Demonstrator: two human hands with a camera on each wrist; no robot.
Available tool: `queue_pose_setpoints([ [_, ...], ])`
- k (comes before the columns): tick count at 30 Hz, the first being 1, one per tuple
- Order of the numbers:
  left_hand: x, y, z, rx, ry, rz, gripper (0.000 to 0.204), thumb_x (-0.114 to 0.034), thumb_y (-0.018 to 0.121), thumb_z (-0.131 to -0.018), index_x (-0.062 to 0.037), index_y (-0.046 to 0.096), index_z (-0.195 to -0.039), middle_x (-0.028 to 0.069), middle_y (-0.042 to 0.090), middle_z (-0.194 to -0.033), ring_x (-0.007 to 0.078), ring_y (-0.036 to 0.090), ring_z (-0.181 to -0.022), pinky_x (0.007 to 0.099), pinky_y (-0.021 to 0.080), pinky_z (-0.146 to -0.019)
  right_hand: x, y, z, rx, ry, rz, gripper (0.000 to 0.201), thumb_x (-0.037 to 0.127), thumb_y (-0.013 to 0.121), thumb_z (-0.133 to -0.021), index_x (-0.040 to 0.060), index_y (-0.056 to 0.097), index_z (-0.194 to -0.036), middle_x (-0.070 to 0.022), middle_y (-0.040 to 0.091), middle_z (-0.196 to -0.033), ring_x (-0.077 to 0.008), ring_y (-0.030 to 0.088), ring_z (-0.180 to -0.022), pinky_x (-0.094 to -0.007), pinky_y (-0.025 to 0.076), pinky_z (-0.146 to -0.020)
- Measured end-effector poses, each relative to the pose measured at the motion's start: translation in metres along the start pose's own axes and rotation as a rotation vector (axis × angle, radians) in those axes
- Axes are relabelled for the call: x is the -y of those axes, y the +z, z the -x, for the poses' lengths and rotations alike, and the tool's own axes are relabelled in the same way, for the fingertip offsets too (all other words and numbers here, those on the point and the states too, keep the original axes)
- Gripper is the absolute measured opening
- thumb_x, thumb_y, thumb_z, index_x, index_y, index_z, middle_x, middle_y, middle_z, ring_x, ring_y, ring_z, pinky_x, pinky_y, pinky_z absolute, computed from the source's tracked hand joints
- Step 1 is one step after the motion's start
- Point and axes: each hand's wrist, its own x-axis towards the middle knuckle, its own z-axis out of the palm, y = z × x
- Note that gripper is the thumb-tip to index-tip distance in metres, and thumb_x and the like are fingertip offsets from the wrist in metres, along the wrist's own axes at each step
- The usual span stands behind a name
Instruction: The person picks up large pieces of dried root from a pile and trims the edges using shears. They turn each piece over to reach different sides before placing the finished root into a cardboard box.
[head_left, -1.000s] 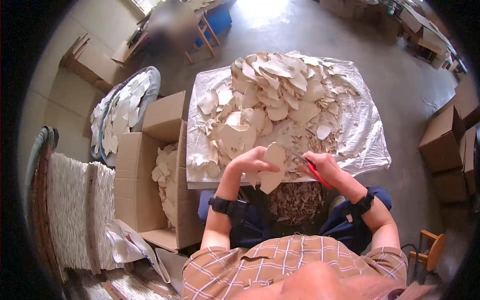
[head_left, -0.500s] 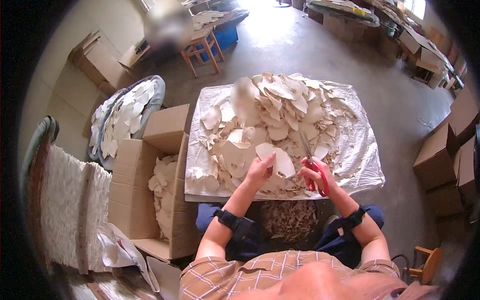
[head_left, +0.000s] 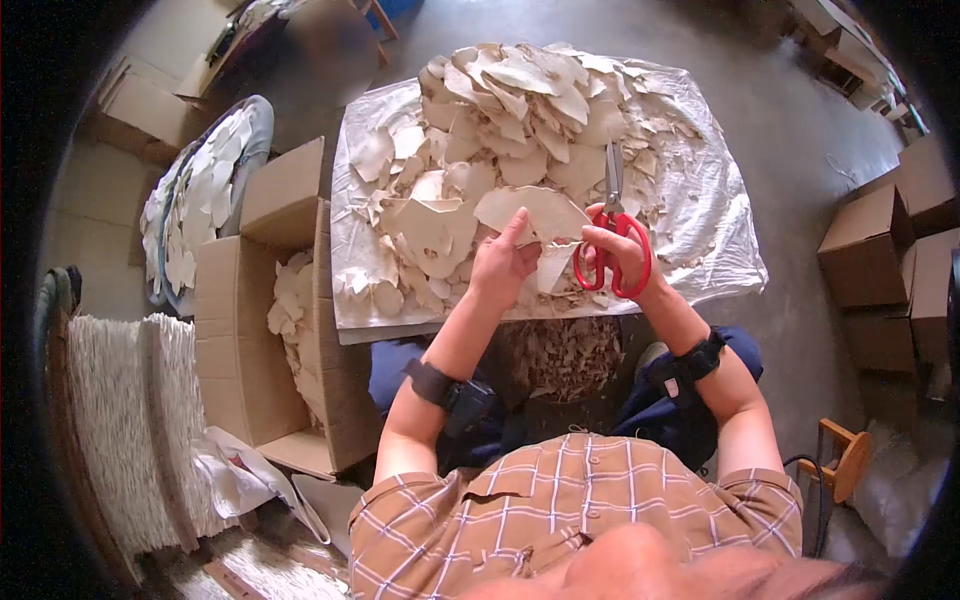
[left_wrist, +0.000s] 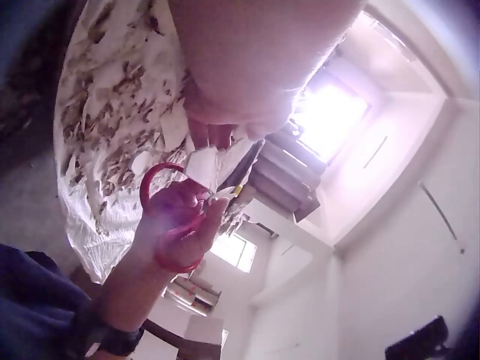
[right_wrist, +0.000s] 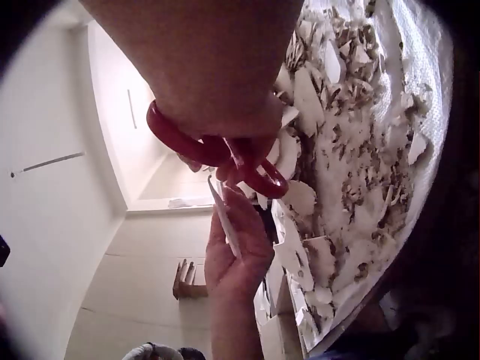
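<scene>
My left hand (head_left: pixel 503 268) grips a pale, flat, chip-like piece (head_left: pixel 530 212), thumb on top of it. The piece has an irregular outline and seems thin edge-on in the right wrist view. In my right hand (head_left: pixel 628 256) are red-handled scissors (head_left: pixel 613 182), blades pointing away from me over the heap. Right fingertips are at the right end of the piece, with a smaller pale flap (head_left: pixel 556 268) hanging below. Both hands are above the near part of a white-covered table (head_left: pixel 735 250). A tall heap of similar pale pieces (head_left: pixel 520 95) lies beyond them.
An open cardboard box (head_left: pixel 220 350) holding pale pieces stands left of the table. Below the near edge sits a container of brownish scraps (head_left: pixel 565 360). A round tray of pieces (head_left: pixel 205 190) leans at the left back. Cardboard boxes (head_left: pixel 865 240) and a wooden stool (head_left: pixel 845 460) stand right.
The scissors, earlier with blades toward the piece, now point away from me. The right fingers have come to the piece, which has turned to lie broadside. The head view has shifted too.
</scene>
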Motion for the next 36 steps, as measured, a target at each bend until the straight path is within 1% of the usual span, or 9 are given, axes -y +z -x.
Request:
queue_pose_setpoints([
  [6,0.007,-0.022,-0.007,0.193,-0.061,-0.293,0.014,-0.022,0.062,-0.079,-0.0125,0.056,-0.088,-0.0024,0.056,-0.071,0.0056,0.050,-0.056,0.0192,0.037,-0.047,0.001,0.002,0.004,0.014,-0.073,0.250,0.026,0.006,0.061,-0.073,-0.0011,0.049,-0.095,-0.0035,0.054,-0.063,-0.0094,0.051,-0.049,-0.0226,0.042,-0.046],
  [13,-0.013,-0.051,-0.008,-0.047,0.084,-0.087,0.012,-0.022,0.065,-0.076,-0.0131,0.057,-0.077,-0.0049,0.053,-0.064,0.0062,0.047,-0.049,0.0206,0.036,-0.043,-0.003,0.001,-0.001,0.004,0.045,0.377,0.028,0.015,0.057,-0.080,0.0013,0.047,-0.103,-0.0081,0.055,-0.071,-0.0077,0.046,-0.042,-0.0195,0.034,-0.030],
  [19,-0.120,-0.142,0.000,-0.324,0.517,0.354,0.017,-0.025,0.056,-0.082,-0.0097,0.051,-0.077,-0.0002,0.054,-0.066,0.0118,0.053,-0.060,0.0249,0.049,-0.060,-0.007,-0.033,-0.004,-0.102,-0.074,0.537,0.027,0.020,0.057,-0.080,0.0031,0.049,-0.100,-0.0039,0.055,-0.067,-0.0051,0.044,-0.042,-0.0190,0.035,-0.035],
  [20,-0.128,-0.189,-0.018,-0.012,0.765,0.311,0.024,-0.028,0.056,-0.081,-0.0052,0.050,-0.087,0.0014,0.051,-0.069,0.0161,0.052,-0.069,0.0338,0.048,-0.072,-0.007,-0.040,-0.005,-0.127,-0.060,0.567,0.028,0.021,0.058,-0.079,0.0034,0.049,-0.100,-0.0033,0.054,-0.066,-0.0050,0.045,-0.043,-0.0185,0.035,-0.037],
  [21,-0.131,-0.167,-0.011,-0.583,0.726,0.432,0.035,-0.031,0.056,-0.081,-0.0027,0.048,-0.100,0.0062,0.052,-0.081,0.0189,0.050,-0.080,0.0398,0.044,-0.078,-0.005,-0.044,-0.006,-0.143,-0.049,0.592,0.028,0.022,0.058,-0.079,0.0037,0.050,-0.099,-0.0026,0.054,-0.065,-0.0049,0.047,-0.045,-0.0180,0.036,-0.038],
  [24,-0.114,-0.181,-0.032,-0.652,0.576,0.268,0.052,-0.034,0.058,-0.079,-0.0019,0.043,-0.117,0.0100,0.052,-0.109,0.0213,0.050,-0.097,0.0394,0.042,-0.084,0.002,-0.056,-0.010,-0.220,-0.122,0.861,0.032,0.026,0.062,-0.077,0.0043,0.050,-0.099,-0.0036,0.054,-0.061,-0.0095,0.053,-0.052,-0.0233,0.041,-0.046],
  [27,-0.085,-0.159,-0.041,-0.356,0.503,-0.342,0.062,-0.031,0.065,-0.073,-0.0004,0.040,-0.121,0.0129,0.050,-0.114,0.0251,0.049,-0.101,0.0394,0.041,-0.086,0.008,-0.063,-0.009,-0.259,-0.337,1.202,0.037,0.030,0.063,-0.075,0.0057,0.051,-0.100,-0.0109,0.058,-0.064,-0.0244,0.059,-0.059,-0.0345,0.045,-0.054],
  [29,-0.077,-0.149,-0.046,-0.395,0.672,-1.274,0.069,-0.027,0.071,-0.066,-0.0004,0.040,-0.121,0.0154,0.050,-0.114,0.0274,0.049,-0.104,0.0366,0.041,-0.085,0.013,-0.075,-0.009,-0.371,-0.355,1.539,0.037,0.031,0.061,-0.075,0.0071,0.051,-0.101,-0.0161,0.060,-0.072,-0.0333,0.060,-0.069,-0.0405,0.045,-0.059],
  [36,-0.062,-0.175,-0.072,-0.584,0.582,-1.402,0.075,-0.025,0.073,-0.059,-0.0016,0.040,-0.121,0.0161,0.056,-0.102,0.0259,0.055,-0.094,0.0332,0.045,-0.078,0.007,-0.138,-0.019,-0.482,-0.185,1.710,0.030,0.027,0.056,-0.076,0.0077,0.051,-0.099,-0.0193,0.060,-0.082,-0.0370,0.059,-0.076,-0.0449,0.045,-0.066],
])
